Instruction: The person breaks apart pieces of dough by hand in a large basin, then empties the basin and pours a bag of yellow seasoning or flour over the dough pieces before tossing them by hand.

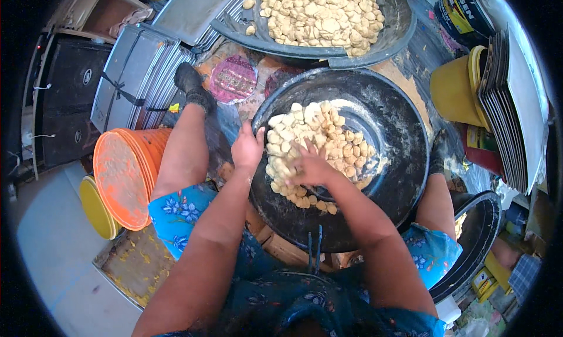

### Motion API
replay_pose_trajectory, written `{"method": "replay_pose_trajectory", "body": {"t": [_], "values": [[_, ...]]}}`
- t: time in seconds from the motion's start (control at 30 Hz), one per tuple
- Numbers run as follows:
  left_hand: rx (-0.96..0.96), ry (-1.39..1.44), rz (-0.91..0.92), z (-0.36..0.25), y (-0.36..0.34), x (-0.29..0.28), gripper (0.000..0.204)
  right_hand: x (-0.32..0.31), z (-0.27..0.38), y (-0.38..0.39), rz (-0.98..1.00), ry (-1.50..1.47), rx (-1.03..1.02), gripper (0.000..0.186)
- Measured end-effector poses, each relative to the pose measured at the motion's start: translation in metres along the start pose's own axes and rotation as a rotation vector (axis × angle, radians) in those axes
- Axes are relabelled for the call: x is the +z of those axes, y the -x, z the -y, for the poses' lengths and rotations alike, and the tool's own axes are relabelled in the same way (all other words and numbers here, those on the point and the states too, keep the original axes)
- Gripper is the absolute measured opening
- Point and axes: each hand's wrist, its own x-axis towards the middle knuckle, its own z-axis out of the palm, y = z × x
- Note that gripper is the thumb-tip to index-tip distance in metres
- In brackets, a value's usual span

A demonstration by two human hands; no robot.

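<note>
My left hand [247,145] grips the left rim of a large round black basin [399,161]. Inside it lies a pile of small lumpy pale pieces [352,149], cream to tan, some dusted with white powder, which also smears the basin's bottom. My right hand [308,167] reaches into the left-middle of the pile with its fingers apart over the pieces; the fingertips are slightly blurred. Beyond, a larger dark tub [396,38] holds a heap of similar tan pieces [319,20].
Stacked metal trays stand at left [123,73] and right [522,108]. Orange lids [120,179], a messy tray [132,266] and yellow buckets [451,85] surround my legs. Another black tub [487,225] sits at lower right, near part of another person [504,252].
</note>
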Motion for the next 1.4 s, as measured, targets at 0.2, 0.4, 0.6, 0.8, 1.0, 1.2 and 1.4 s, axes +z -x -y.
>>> {"method": "replay_pose_trajectory", "body": {"t": [0.2,0.4,0.6,0.8,1.0,1.2,1.4], "values": [[0.006,0.004,0.019,-0.003,-0.003,0.0,0.039,-0.019,-0.089,0.023,-0.051,0.411,0.29,0.096],[0.019,-0.028,0.004,-0.004,-0.003,0.002,0.039,-0.021,-0.119,-0.065,-0.544,-0.25,0.766,0.117],[-0.012,-0.023,-0.008,0.0,0.0,-0.001,0.038,0.051,-0.003,-0.054,-0.369,-0.032,0.187,0.07],[0.038,0.013,-0.008,-0.01,-0.003,0.007,0.036,0.101,-0.14,0.035,-0.349,0.118,0.132,0.066],[0.005,-0.019,-0.004,-0.004,-0.002,-0.002,0.035,0.026,-0.213,0.034,-0.959,-0.053,0.636,0.072],[0.019,0.097,0.017,-0.014,-0.005,0.005,0.037,-0.019,-0.146,-0.118,-0.987,-1.105,0.389,0.056],[0.0,0.316,-0.06,-0.012,-0.004,0.012,0.038,-0.028,-0.101,-0.121,-0.814,-1.194,0.469,0.072]]}}
